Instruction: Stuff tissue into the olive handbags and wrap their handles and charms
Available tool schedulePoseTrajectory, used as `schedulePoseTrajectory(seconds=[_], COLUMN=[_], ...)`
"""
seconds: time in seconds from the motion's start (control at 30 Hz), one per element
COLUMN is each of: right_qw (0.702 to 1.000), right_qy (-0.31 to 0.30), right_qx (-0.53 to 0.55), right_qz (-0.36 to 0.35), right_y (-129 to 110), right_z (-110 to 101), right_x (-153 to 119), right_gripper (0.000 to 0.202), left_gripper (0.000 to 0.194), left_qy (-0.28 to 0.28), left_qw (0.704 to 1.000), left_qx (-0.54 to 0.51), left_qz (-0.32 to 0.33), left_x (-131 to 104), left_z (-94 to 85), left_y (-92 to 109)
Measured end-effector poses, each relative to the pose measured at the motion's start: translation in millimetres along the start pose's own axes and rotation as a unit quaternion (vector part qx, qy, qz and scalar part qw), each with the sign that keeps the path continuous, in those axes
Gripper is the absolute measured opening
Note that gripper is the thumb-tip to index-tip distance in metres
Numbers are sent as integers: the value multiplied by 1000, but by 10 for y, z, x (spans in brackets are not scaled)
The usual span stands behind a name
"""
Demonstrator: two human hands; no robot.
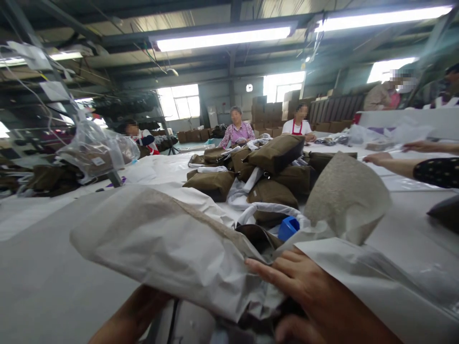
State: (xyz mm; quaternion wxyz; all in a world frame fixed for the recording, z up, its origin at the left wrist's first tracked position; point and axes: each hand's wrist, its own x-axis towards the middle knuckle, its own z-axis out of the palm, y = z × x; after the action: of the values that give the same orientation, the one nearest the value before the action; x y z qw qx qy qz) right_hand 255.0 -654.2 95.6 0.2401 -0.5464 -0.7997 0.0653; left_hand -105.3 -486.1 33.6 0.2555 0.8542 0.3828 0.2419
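Observation:
In front of me lies a large crumpled sheet of white paper (172, 248) with a grey-brown layer along its upper edge. My left hand (141, 308) reaches under its lower left side, so the fingers are hidden. My right hand (310, 291) grips the sheet at its right end, the index finger stretched across the top and the thumb low and blurred. Just beyond that finger, a dark opening (260, 239) shows, with a white-wrapped handle (268, 208) and a blue plastic piece (289, 228) beside it. Another grey-brown paper piece (346, 196) stands up on the right.
Several olive-brown bags (278, 153) with white-wrapped handles are piled ahead on the white table (53, 267). Clear plastic bags (93, 148) hang at left. A co-worker's arms (394, 165) reach in from the right. Several other people stand or sit beyond the table.

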Motion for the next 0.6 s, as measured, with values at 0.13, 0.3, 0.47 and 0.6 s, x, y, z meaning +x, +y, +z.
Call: schedulePoseTrajectory(seconds=[0.13, 0.3, 0.47, 0.6], right_qw=[998, 990, 960, 962], right_qy=[-5, 63, 259, 268], right_qx=[-38, -81, -92, -35], right_qz=[-46, -96, -53, -31], right_y=[60, 99, -125, -278], right_z=[76, 105, 53, -1], right_x=[86, 130, 227, 335], right_gripper=[83, 67, 85, 63], left_gripper=[53, 56, 34, 28], left_qy=[30, 50, 145, 37], left_qw=[964, 911, 878, 908], left_qx=[-257, -408, -456, -377], left_qz=[-61, -25, -26, 181], left_x=[401, 922, 939, 739], left_z=[320, 457, 570, 674], left_y=[304, 985, 1651, 1993])
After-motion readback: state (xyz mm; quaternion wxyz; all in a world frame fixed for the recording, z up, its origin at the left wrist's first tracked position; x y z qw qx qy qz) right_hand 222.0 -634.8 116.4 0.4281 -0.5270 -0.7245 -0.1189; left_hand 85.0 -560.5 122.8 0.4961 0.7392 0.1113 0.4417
